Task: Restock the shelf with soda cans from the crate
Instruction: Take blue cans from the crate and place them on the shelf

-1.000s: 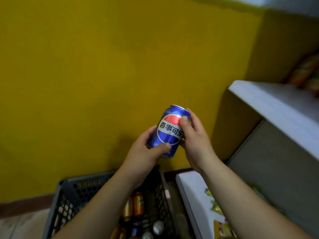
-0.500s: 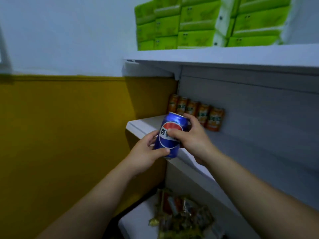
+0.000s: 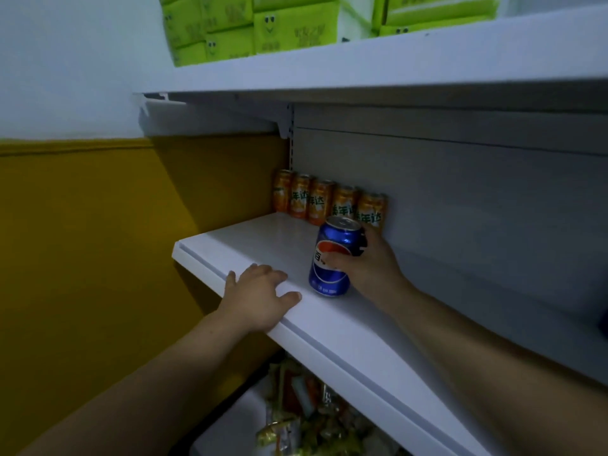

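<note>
A blue soda can with a red, white and blue logo stands upright on the white middle shelf, near its front edge. My right hand grips the can from the right side, thumb across the logo. My left hand rests flat on the shelf's front edge, just left of the can, holding nothing. A row of several orange soda cans lines the shelf's back wall behind the blue can. The crate is out of view.
The upper shelf overhangs and carries green packs. A lower shelf holds a heap of snack packets. A yellow wall closes the left side. Bare shelf surface lies left and right of the blue can.
The view rose from the crate to the shelves. Both hands held the blue can in the air; now the can is on the shelf, and the left hand has let go and rests on the edge.
</note>
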Tool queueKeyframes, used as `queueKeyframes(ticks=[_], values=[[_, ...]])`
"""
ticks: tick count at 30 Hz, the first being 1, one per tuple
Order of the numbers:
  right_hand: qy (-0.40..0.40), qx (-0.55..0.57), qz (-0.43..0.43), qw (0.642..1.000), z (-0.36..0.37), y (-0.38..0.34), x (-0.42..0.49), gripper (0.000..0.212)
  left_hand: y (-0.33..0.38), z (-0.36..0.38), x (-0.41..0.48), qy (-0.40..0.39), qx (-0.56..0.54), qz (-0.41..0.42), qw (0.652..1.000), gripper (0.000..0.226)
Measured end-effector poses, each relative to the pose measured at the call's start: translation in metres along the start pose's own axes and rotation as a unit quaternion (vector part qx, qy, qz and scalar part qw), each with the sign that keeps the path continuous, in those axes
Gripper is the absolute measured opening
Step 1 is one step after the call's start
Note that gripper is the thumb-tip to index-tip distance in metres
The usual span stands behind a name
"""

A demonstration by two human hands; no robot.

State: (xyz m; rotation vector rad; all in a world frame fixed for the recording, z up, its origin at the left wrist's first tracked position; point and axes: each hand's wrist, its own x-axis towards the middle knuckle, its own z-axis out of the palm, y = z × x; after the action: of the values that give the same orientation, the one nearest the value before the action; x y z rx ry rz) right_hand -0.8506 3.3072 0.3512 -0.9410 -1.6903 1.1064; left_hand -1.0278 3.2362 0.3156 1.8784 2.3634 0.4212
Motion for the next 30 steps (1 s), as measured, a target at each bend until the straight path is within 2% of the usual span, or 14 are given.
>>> queueKeyframes(ticks=[6, 11, 14, 19, 22, 27, 30], values=[[0.000, -0.026, -0.008, 1.000, -0.034, -0.001, -0.021, 0.057, 0.027, 0.007, -0.009, -0.036, 0.038, 0.008, 0.999, 0.072], [0.049, -0.045, 0.005, 0.998, -0.092, -0.001, -0.069, 0.059, 0.068, 0.013, -0.032, -0.069, 0.042, 0.017, 0.997, 0.079], [0.082, -0.060, 0.011, 0.995, -0.133, 0.001, -0.103, 0.059, 0.107, 0.019, -0.053, -0.095, 0.041, 0.061, 0.993, 0.077], [0.132, -0.093, 0.012, 0.987, -0.200, 0.007, -0.158, 0.047, 0.184, 0.031, -0.092, -0.137, 0.022, 0.155, 0.978, 0.076], [0.168, -0.083, 0.023, 0.982, -0.236, 0.009, -0.186, 0.051, 0.222, 0.037, -0.109, -0.141, 0.027, 0.200, 0.969, 0.075], [0.207, -0.108, 0.013, 0.972, -0.277, 0.013, -0.215, 0.046, 0.240, 0.047, -0.115, -0.145, 0.049, 0.216, 0.964, 0.073], [0.207, -0.158, 0.003, 0.966, -0.291, 0.022, -0.223, 0.055, 0.237, 0.052, -0.111, -0.146, 0.049, 0.218, 0.964, 0.071]])
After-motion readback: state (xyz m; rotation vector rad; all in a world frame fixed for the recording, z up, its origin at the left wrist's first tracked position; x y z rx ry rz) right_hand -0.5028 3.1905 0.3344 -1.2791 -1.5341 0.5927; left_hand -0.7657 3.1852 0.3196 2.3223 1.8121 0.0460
